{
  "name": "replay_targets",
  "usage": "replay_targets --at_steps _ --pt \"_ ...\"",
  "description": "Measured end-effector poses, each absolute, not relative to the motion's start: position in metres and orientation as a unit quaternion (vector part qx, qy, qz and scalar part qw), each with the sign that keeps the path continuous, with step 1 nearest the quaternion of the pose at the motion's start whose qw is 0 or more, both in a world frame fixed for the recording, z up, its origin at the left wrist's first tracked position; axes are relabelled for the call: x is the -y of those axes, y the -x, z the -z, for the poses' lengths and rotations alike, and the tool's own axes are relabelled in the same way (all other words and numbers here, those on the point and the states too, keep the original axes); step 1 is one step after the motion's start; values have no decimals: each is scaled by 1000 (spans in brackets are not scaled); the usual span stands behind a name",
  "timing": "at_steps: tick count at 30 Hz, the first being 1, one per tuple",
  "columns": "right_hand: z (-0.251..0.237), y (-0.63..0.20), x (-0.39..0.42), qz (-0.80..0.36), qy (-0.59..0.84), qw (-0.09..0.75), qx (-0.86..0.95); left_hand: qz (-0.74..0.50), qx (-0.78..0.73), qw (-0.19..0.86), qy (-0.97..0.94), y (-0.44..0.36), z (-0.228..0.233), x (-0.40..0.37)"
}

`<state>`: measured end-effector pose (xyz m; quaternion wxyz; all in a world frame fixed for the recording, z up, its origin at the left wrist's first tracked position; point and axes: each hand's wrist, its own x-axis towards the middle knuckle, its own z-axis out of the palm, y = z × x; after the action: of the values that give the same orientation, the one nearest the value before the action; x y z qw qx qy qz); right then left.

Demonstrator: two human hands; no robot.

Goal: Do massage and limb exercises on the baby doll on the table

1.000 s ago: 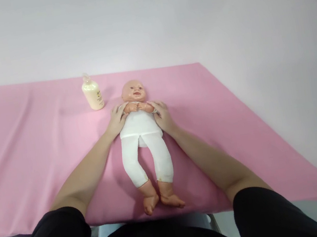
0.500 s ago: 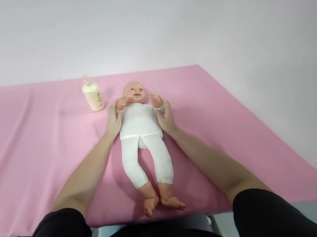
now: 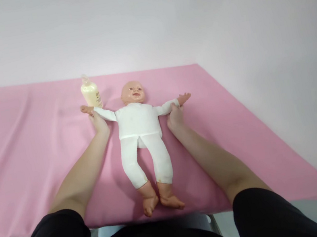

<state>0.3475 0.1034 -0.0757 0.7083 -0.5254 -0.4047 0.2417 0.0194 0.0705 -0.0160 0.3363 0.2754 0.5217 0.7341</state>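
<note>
Doll (image 3: 139,126) in white clothes lies face up on the pink cloth (image 3: 30,157) that covers the desk, its head away from me and its bare feet close to the near edge. I see both its arms stretched straight out to the sides. My left hand (image 3: 98,121) holds the doll's arm on that side near the wrist, fingers wrapped from below around the white sleeve. My right hand (image 3: 174,114) does the same with the other arm, fingers closed round the sleeve just short of the small open palm. Both of my forearms rest along the cloth on either side of the doll's legs.

Just behind the doll's hand on my left stands a cream bottle (image 3: 90,93), upright, with a clear cap on top; it looks filled with a pale creamy liquid, though I cannot tell how full. Bottle and doll's hand look nearly touching.
</note>
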Motion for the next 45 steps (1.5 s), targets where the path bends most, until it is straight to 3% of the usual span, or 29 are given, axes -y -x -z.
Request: replay_targets --at_steps 8,12,16,23,33,38,45 --pt "75 -349 -101 -195 503 709 454 -727 -524 326 -301 -21 16 -67" --pt "55 -340 -85 -119 487 699 510 -720 -521 296 -351 -27 6 -59" --pt "26 -326 -62 -117 446 681 570 -705 -498 252 -437 -34 0 -51" --pt "19 -317 -48 -141 456 621 622 -576 -437 139 -676 -40 1 -44" --pt "21 -309 -48 -123 441 515 725 -422 -448 75 -784 -41 9 -53" --pt "20 -309 -47 -131 444 521 718 -435 -445 72 -779 -39 10 -51" --pt "26 -317 -54 -175 447 615 626 -607 -438 185 -637 -34 10 -52"
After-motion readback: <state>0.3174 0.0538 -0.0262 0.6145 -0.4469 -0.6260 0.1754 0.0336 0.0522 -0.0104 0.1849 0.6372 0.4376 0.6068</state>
